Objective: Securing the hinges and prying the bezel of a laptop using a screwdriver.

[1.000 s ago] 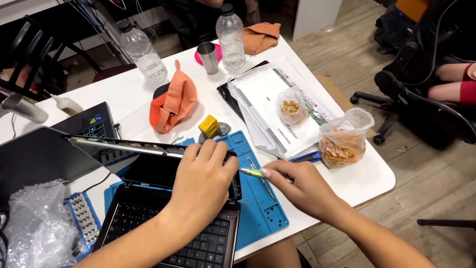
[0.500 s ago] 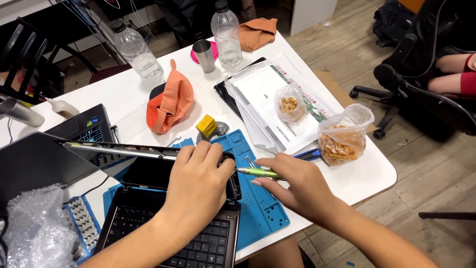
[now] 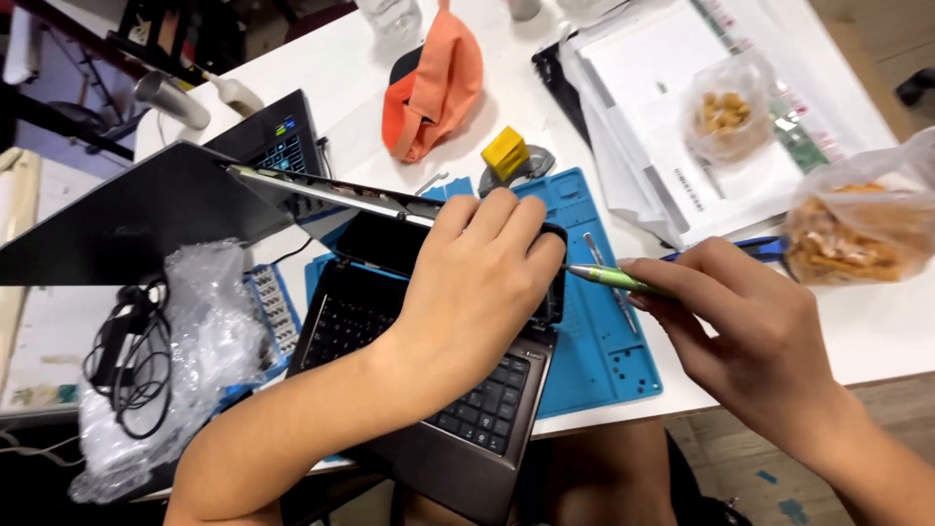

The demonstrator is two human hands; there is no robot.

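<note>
My left hand lies flat over the hinge corner of a dark laptop, pressing on its partly lowered screen. My right hand grips a green screwdriver, whose metal tip points left at the laptop's right hinge, just beside my left fingers. The laptop rests on a blue work mat at the table's front edge.
A second open laptop stands to the left. Bubble wrap with a black cable lies front left. An orange cloth, a yellow block, papers and two bags of snacks sit on the white table.
The view has closed in on the laptop. My left hand stays on the hinge area, and my right hand has brought the screwdriver tip closer to the hinge.
</note>
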